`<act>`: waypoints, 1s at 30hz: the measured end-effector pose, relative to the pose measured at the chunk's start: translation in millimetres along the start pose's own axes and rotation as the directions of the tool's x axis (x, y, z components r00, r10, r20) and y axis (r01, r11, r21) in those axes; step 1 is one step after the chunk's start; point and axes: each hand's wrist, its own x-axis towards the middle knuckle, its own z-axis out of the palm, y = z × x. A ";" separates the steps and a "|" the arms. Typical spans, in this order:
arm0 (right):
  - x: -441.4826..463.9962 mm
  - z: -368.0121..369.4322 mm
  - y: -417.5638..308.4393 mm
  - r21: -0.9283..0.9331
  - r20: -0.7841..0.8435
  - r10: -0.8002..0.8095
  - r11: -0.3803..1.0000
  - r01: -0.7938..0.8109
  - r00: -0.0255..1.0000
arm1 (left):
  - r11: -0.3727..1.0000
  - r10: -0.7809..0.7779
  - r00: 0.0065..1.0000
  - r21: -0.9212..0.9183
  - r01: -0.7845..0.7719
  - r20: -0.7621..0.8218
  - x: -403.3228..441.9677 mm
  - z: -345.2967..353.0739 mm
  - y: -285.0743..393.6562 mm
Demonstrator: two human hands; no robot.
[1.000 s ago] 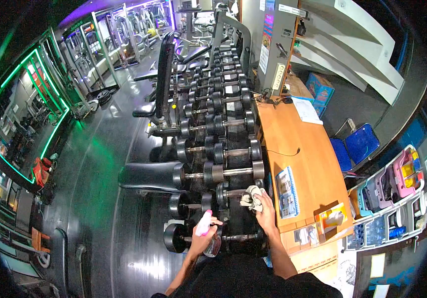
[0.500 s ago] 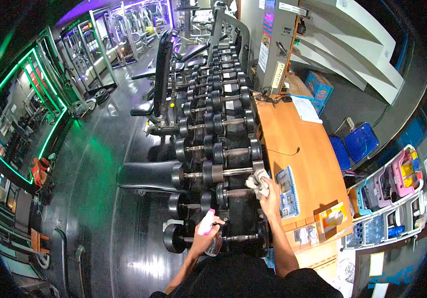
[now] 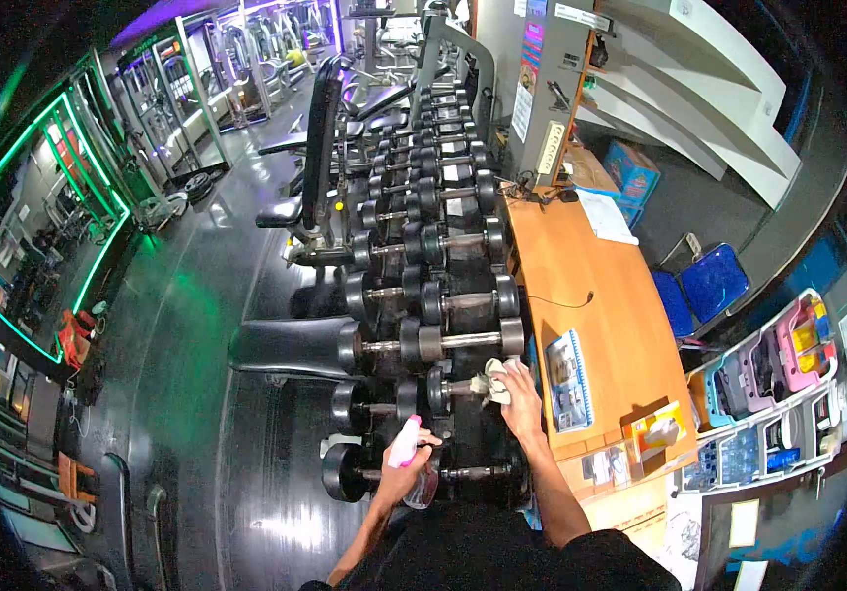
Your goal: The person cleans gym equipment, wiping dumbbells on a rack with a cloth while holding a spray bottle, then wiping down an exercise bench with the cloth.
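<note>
A spray bottle (image 3: pixel 405 443) with a pink and white head is in my left hand (image 3: pixel 408 475), whose fingers wrap round it above the nearest dumbbells. My right hand (image 3: pixel 522 406) is closed on a crumpled pale cloth (image 3: pixel 495 382). The cloth touches the right end of a dumbbell (image 3: pixel 459 387) and covers that end from sight. Just beyond it lies a dumbbell with a shiny metal handle (image 3: pixel 470 341). Close to my left hand rests another dumbbell (image 3: pixel 349 473), its handle partly hidden by the hand and bottle.
Rows of dumbbells (image 3: pixel 463 241) run away from me on a rack. To the right stands a wooden desk (image 3: pixel 601 325) with a spiral-bound booklet (image 3: pixel 568 382) and a yellow box (image 3: pixel 656 430). A padded bench (image 3: pixel 295 347) adjoins the rack on the left.
My right hand has moved the cloth down and slightly left, from the shiny-handled dumbbell's end to the nearer dumbbell. My left hand and the spray bottle have barely shifted.
</note>
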 end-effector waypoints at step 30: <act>-2.3 18.3 69.7 0.572 0.122 0.589 0.616 -0.541 0.799 | 0.999 0.039 0.998 0.035 -0.040 0.044 5.0 3.9 -4.3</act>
